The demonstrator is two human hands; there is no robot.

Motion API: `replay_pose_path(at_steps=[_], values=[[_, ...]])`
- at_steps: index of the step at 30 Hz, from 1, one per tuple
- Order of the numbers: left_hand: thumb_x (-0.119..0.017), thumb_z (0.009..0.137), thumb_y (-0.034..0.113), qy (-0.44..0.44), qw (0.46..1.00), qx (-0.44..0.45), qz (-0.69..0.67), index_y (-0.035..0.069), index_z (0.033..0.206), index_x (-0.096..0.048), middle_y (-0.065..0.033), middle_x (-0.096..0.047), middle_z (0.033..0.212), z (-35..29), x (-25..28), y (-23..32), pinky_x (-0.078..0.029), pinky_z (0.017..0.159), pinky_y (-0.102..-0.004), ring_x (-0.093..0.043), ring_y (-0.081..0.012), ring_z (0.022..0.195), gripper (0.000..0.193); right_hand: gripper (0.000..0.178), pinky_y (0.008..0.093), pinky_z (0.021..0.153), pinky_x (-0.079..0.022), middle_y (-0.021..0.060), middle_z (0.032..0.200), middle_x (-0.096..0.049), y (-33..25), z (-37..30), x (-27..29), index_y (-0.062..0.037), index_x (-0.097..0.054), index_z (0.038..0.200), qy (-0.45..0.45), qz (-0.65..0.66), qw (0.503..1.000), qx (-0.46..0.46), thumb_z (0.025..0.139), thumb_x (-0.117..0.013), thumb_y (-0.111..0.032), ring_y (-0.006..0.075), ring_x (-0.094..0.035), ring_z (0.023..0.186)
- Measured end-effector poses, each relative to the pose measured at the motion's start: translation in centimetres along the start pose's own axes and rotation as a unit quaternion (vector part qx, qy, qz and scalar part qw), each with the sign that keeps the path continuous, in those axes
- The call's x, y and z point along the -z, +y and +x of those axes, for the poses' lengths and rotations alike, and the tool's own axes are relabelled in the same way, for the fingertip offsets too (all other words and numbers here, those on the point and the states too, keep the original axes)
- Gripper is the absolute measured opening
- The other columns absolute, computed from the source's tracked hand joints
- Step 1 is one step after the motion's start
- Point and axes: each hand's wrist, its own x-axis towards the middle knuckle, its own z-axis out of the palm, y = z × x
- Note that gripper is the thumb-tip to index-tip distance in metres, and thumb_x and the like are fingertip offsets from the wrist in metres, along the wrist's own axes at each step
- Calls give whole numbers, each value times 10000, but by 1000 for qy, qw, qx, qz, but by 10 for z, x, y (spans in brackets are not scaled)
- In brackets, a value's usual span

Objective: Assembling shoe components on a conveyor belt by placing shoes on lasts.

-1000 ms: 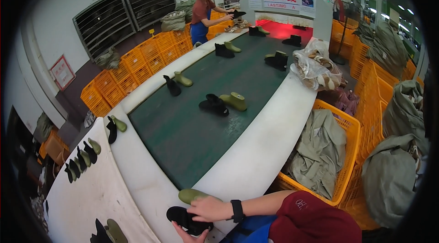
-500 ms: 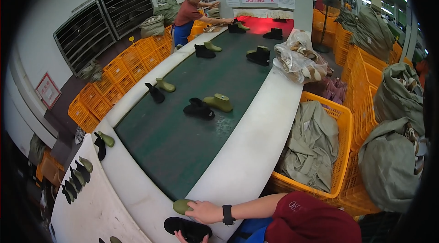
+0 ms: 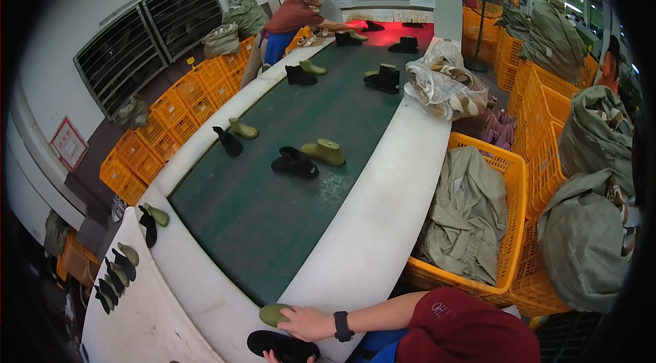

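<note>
At the bottom of the view, my right hand (image 3: 301,324), with a black watch on its wrist, closes on a green shoe last (image 3: 274,315) at the near corner of the conveyor. Just below, my left hand (image 3: 272,357) holds a black boot (image 3: 281,344) from underneath; only some fingertips show. On the dark green belt (image 3: 260,226) ahead, a black boot (image 3: 295,163) lies beside a green last (image 3: 324,152). Farther left another black boot (image 3: 227,142) is next to a green last (image 3: 244,128). More such pairs stand toward the far end.
A co-worker (image 3: 283,28) leans over the far left side, by the red-lit opening (image 3: 393,34). White ledges (image 3: 369,206) border the belt. Several boots and lasts line the white table (image 3: 137,301) at left. An orange crate (image 3: 514,226) with grey-green cloth and a plastic bag of shoes (image 3: 445,86) are at right.
The co-worker has leaned farther right, an arm now reaching toward the red-lit opening, and a black boot there has shifted farther in. My hands keep nearly the same place and hold.
</note>
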Motion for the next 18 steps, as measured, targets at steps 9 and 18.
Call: replay_pose_path(at_steps=[9,18], values=[[-774,623,136,14,1000,-5,-1,-19,1327,-223,-245,-207,1378,-2,-7,-10,-178,1059,-385,-208,-350,1286,907,290,355,561,-465,153,1003,-452,1,-1,1,-114,-539,1009,-17,1,1000,-16,725,-592,-135,307,-526,840],[-749,655,87,108,993,26,-47,-60,1336,-126,-239,-316,1295,-11,-34,-43,-324,976,-388,-387,-299,1159,934,358,348,577,-479,160,1073,-438,0,9,5,-111,-539,1030,-18,14,999,-27,680,-603,-82,319,-519,898]])
